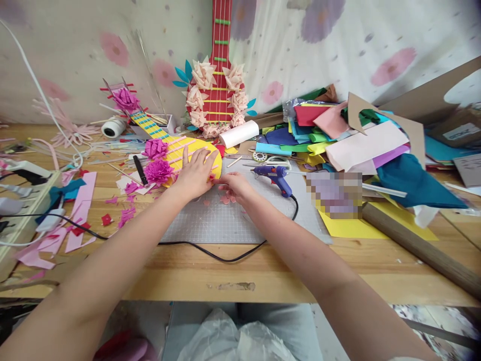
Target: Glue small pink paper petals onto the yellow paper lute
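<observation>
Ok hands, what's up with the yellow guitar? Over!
Left hand spread on yellow guitar. Right hand by its near edge. Glue gun off right, cord passing under right forearm.

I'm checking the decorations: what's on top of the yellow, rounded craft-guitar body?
Two ruffled magenta flowers at its left edge, slim pale-pink strips, and the person's bare left hand. Whatever lies beneath the hand is covered.

The small guitar (179, 146) is yellow with magenta flowers (158, 172), the mat (210, 225) gridded grey.
</observation>
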A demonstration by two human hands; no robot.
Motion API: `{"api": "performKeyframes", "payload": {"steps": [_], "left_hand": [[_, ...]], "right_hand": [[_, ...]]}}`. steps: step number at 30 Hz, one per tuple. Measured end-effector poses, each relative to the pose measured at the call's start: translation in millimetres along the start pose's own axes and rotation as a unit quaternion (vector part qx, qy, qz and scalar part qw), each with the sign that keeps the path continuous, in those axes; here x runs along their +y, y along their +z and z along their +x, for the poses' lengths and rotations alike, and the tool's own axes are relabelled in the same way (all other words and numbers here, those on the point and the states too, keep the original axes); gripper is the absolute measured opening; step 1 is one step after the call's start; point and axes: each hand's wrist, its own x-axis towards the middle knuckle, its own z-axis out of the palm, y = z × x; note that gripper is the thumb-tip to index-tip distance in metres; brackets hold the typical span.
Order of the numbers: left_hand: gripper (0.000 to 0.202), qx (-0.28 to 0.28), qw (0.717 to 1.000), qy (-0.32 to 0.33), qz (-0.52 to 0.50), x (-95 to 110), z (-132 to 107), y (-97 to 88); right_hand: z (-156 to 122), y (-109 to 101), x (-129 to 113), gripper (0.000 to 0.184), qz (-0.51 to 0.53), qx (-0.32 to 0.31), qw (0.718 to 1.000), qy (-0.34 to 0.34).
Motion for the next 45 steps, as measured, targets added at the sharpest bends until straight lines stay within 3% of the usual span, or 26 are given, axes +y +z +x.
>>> {"api": "performKeyframes", "payload": {"steps": [5, 11, 17, 27, 33, 38, 45], "left_hand": [[0.069, 0.004, 1.000, 0.010, -0.002, 3, 3, 0.7], [0.069, 0.009, 0.999, 0.031, 0.010, 1, 4, 2.2], [0.070, 0.010, 0.999, 0.031, 0.009, -2, 5, 4.6], [0.065, 0.010, 0.999, 0.033, 0.036, 2, 4, 0.1], [0.068, 0.004, 1.000, 0.018, 0.020, 1, 5, 0.3], [0.066, -0.011, 0.999, 0.016, 0.038, -2, 8, -6.0], [0.060, -0.004, 0.999, -0.007, 0.039, -11, 11, -13.9]], "right_hand": [[5, 0, 4, 0.020, 0.008, 0.019, 0.999, -0.030], [21, -2, 15, 0.032, -0.105, 0.069, 0.987, -0.103], [24, -2, 18, 0.031, -0.151, 0.069, 0.979, -0.120], [29, -2, 25, 0.022, -0.196, 0.084, 0.955, -0.204], [26, -4, 21, 0.022, -0.196, 0.079, 0.957, -0.199], [23, -20, 22, 0.021, -0.147, 0.058, 0.961, -0.226], [11, -68, 33, 0.019, -0.186, 0.059, 0.951, -0.242]]}}
